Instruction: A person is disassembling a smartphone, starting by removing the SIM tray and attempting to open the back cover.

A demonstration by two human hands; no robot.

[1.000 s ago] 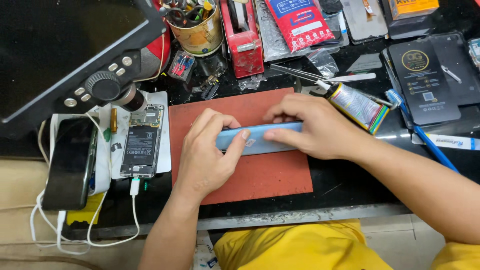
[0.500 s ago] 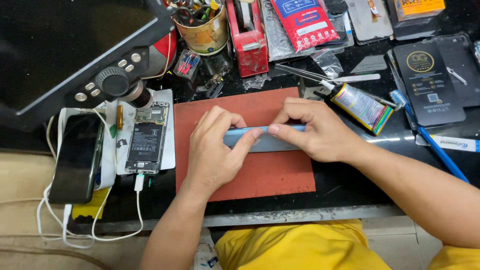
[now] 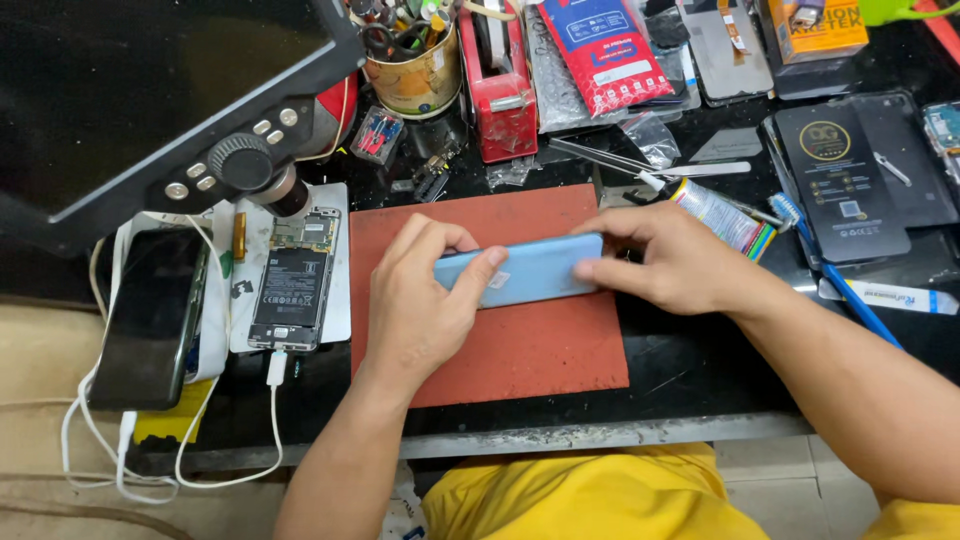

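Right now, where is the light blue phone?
In the head view, the light blue phone lies over the red mat at the middle of the bench, held between the left hand and the right hand.

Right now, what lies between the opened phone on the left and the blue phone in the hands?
In the head view, only the left part of the red mat lies between the opened phone and the blue phone.
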